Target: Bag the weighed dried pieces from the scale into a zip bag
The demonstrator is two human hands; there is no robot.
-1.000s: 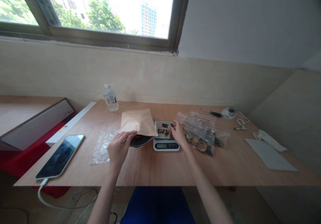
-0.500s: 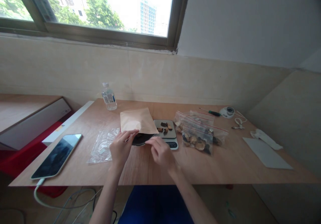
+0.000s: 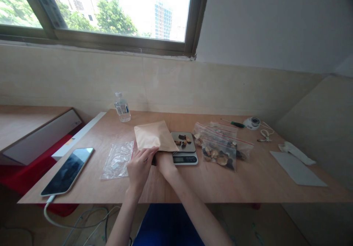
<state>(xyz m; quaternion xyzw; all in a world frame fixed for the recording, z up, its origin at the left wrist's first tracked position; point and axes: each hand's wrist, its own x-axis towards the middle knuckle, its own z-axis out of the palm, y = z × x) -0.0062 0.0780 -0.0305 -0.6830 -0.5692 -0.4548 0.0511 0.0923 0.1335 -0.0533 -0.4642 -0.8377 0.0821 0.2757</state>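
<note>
A brown paper bag (image 3: 154, 135) lies on the table with its mouth toward me. My left hand (image 3: 142, 165) pinches the bag's edge at the near side. My right hand (image 3: 164, 163) is pushed into the mouth, so its fingers are hidden inside. Just right of the bag stands a digital kitchen scale (image 3: 186, 160), with several dried brown pieces (image 3: 184, 141) on its plate. Clear zip bags (image 3: 219, 156) holding dried slices, light and dark, lie right of the scale. An empty-looking clear plastic bag (image 3: 117, 161) is left of my left hand.
A phone (image 3: 68, 171) with a charging cable lies at the left front. A water bottle (image 3: 122, 108) stands at the back. Toward the right are a screwdriver (image 3: 237, 124), a white camera (image 3: 251, 123), a white cable (image 3: 266, 135) and white paper (image 3: 298, 168).
My right hand has moved left and forward from beside the bag's opening into it. The left hand keeps its hold on the edge. The view has shifted slightly.
</note>
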